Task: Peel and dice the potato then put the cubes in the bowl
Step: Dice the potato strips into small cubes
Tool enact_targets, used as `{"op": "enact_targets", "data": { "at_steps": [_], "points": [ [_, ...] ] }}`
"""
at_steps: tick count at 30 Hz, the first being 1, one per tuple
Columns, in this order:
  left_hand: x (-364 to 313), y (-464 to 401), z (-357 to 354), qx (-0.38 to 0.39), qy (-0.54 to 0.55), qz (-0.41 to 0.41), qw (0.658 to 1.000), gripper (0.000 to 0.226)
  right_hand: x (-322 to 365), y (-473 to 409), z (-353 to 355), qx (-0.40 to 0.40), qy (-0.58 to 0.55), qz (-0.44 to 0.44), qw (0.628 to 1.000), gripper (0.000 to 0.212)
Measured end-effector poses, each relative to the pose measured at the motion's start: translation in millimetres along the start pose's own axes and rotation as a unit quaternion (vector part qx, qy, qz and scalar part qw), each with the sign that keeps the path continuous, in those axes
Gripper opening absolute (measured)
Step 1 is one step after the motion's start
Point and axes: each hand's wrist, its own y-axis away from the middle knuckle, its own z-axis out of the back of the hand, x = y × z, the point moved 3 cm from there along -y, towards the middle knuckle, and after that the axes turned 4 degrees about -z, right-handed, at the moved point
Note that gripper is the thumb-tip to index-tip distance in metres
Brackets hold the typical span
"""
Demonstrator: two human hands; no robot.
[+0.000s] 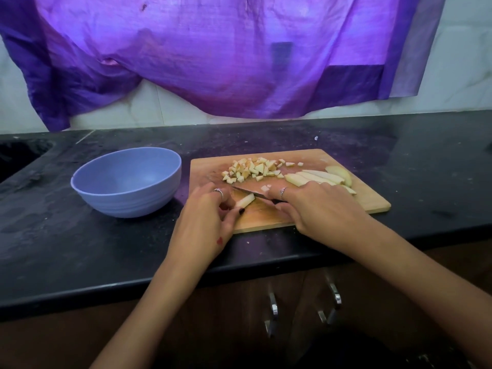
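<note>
Left hand pinches a potato strip on the cutting board (wooden) while right hand grips the knife.

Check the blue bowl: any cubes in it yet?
Empty. The bowl's inside shows bare; the diced cubes still lie on the cutting board.

I look over the bowl, the cutting board, the countertop and the purple cloth on the far wall. I find no text, label, brand or number that I can read on any of them.
</note>
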Motion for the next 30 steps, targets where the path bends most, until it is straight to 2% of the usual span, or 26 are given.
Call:
{"op": "enact_targets", "data": {
  "at_steps": [1, 5, 12, 17, 20, 24, 30],
  "points": [
    [0.4, -0.2, 0.7, 0.001, 0.011, 0.007, 1.0, 0.012, -2.1, 1.6, -0.2, -0.018, -0.004, -0.004, 1.0, 0.031],
    [1.6, 1.7, 4.0, 0.012, 0.023, 0.039, 0.999, 0.019, -9.7, 6.8, -4.7, -0.041, -0.17, -0.098, 0.98, 0.031],
    [5.2, 3.0, 7.2, 0.019, 0.068, 0.058, 0.996, 0.024, -0.5, 23.5, -12.1, -0.051, -0.233, -0.094, 0.967, 0.014],
    [-1.8, 1.8, 7.6, 0.036, 0.042, 0.03, 0.998, 0.011, 1.4, 18.9, -16.0, -0.066, -0.215, -0.12, 0.967, 0.03],
    [-2.9, 1.2, 8.8, 0.036, 0.04, 0.022, 0.998, 0.03, 5.5, 13.7, -14.4, -0.064, -0.197, -0.12, 0.971, 0.027],
    [-3.7, 0.3, 8.9, 0.039, 0.048, 0.03, 0.998, 0.032, 12.3, 13.1, -10.5, -0.056, -0.168, -0.097, 0.979, 0.023],
    [-3.9, -0.7, 8.5, 0.04, 0.058, 0.032, 0.997, 0.034, 12.1, 3.7, -2.0, -0.021, -0.163, -0.067, 0.984, 0.028]
  ]
}}
